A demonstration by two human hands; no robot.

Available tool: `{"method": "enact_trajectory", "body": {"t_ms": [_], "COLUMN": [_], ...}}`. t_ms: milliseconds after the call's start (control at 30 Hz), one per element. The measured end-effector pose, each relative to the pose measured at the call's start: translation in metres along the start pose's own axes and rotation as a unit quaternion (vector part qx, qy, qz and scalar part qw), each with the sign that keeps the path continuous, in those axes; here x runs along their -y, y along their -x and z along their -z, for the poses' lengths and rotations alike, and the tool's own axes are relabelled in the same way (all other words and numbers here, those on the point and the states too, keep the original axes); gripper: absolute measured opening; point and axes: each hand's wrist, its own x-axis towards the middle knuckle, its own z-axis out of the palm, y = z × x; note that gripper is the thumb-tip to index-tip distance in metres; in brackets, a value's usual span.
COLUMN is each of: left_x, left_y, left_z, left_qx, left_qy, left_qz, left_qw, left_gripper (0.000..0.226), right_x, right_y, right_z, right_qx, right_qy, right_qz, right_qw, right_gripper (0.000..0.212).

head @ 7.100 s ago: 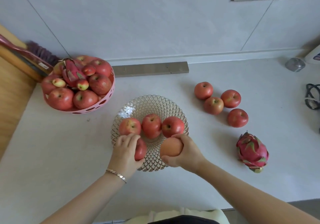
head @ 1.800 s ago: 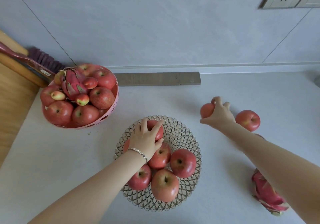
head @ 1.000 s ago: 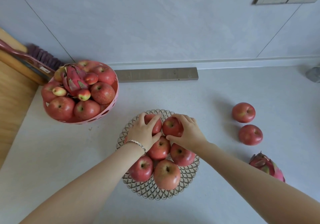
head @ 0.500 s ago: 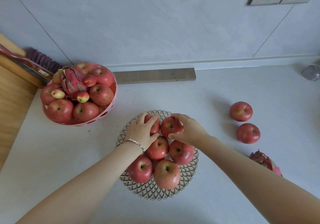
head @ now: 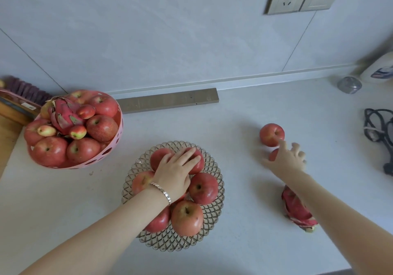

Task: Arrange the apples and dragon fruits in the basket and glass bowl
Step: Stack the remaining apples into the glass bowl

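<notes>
The glass bowl (head: 170, 242) stands at the centre of the counter with several red apples in it. My left hand (head: 176, 172) lies flat on the two far apples of the bowl, fingers stretched out and gripping nothing. My right hand (head: 287, 159) is out to the right, fingers spread, over a loose apple (head: 273, 154) that it mostly hides. A second loose apple (head: 271, 134) lies just beyond it. One dragon fruit (head: 297, 211) lies on the counter, half hidden under my right forearm. The pink basket (head: 85, 164) at the left is heaped with apples, small fruits and another dragon fruit (head: 66, 115).
A grey bar (head: 170, 100) lies along the wall behind the bowl. A black cable (head: 378, 130), a small metal object (head: 348, 85) and a white appliance (head: 378, 70) are at the far right. A brush (head: 21, 89) and a wooden surface are at the left edge.
My right hand has let go of the apple it set in the bowl and moved right to the two loose apples. My left hand has stayed on the bowl's apples.
</notes>
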Motion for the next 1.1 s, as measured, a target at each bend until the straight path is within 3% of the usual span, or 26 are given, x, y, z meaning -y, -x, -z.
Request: {"method": "enact_trajectory", "body": {"t_ms": [100, 200, 300, 367, 433, 567, 633, 767, 833, 900, 967, 1033, 1100], "left_x": [-0.004, -0.009, -0.015, -0.022, -0.031, -0.048, -0.050, -0.044, -0.037, -0.030, -0.024, -0.018, -0.013], "left_y": [-0.001, -0.005, -0.004, 0.001, 0.008, 0.018, 0.023, 0.033, 0.035, 0.038, 0.039, 0.040, 0.040], "left_z": [0.006, 0.017, 0.032, 0.044, 0.054, 0.067, 0.066, 0.058, 0.056, 0.057, 0.059, 0.060, 0.058], "left_qx": [0.005, 0.022, -0.034, -0.067, -0.032, 0.056, 0.047, 0.037, 0.042, 0.027, 0.008, -0.001, -0.009], "left_qy": [0.015, 0.031, 0.165, 0.281, 0.418, 0.663, 0.678, 0.632, 0.613, 0.604, 0.607, 0.601, 0.596], "left_qz": [0.015, 0.026, 0.057, 0.087, 0.122, 0.157, 0.172, 0.248, 0.267, 0.273, 0.273, 0.282, 0.300], "left_qw": [1.000, 0.999, 0.984, 0.953, 0.900, 0.730, 0.713, 0.733, 0.742, 0.748, 0.746, 0.748, 0.745], "left_gripper": [0.055, 0.049, 0.042, 0.043, 0.053, 0.047, 0.043, 0.041, 0.040, 0.038, 0.037, 0.037, 0.035], "right_x": [-0.019, -0.024, -0.011, 0.006, 0.031, 0.081, 0.098, 0.102, 0.093, 0.082, 0.069, 0.054, 0.041], "right_y": [-0.013, -0.011, 0.007, 0.028, 0.057, 0.110, 0.124, 0.106, 0.073, 0.027, -0.014, -0.038, -0.048], "right_z": [-0.003, -0.003, 0.002, 0.010, 0.020, 0.030, 0.027, 0.026, 0.028, 0.031, 0.034, 0.031, 0.018], "right_qx": [0.054, 0.043, 0.029, 0.017, 0.011, 0.053, 0.093, 0.225, 0.216, 0.088, -0.011, 0.007, 0.051], "right_qy": [-0.037, -0.088, -0.105, -0.133, -0.167, -0.205, -0.193, -0.100, -0.085, -0.066, -0.017, 0.047, 0.091], "right_qz": [-0.027, -0.007, 0.039, 0.116, 0.200, 0.281, 0.322, 0.429, 0.420, 0.348, 0.211, 0.100, 0.072], "right_qw": [0.998, 0.995, 0.993, 0.984, 0.965, 0.936, 0.922, 0.869, 0.877, 0.931, 0.977, 0.994, 0.992], "right_gripper": [0.076, 0.065, 0.068, 0.073, 0.073, 0.087, 0.099, 0.097, 0.088, 0.077, 0.072, 0.071, 0.068]}}
